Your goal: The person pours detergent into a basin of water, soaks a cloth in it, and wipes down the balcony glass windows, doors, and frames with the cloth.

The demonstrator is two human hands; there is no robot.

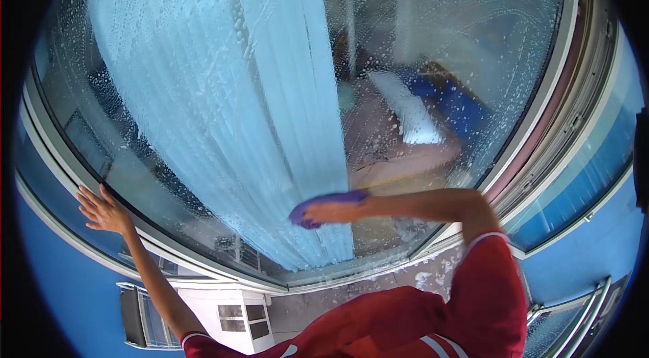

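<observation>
A purple cloth (297,215) lies against the large window pane (433,27), low and near its middle. My right hand (334,212) holds the cloth to the glass, with the arm stretched across from the right; its fingers are partly blurred. Soapy drops and foam streaks cover much of the pane. My left hand (105,212) is open, fingers spread, at the pale window frame (145,240) on the left. It holds nothing.
Through the glass show a light blue curtain (203,87), a bed (405,158) and a white pillow (409,111). Sliding tracks (574,81) run along the right. Foam lies on the grey floor (429,280) below. A white cabinet (223,317) and a metal railing (581,317) stand lower down.
</observation>
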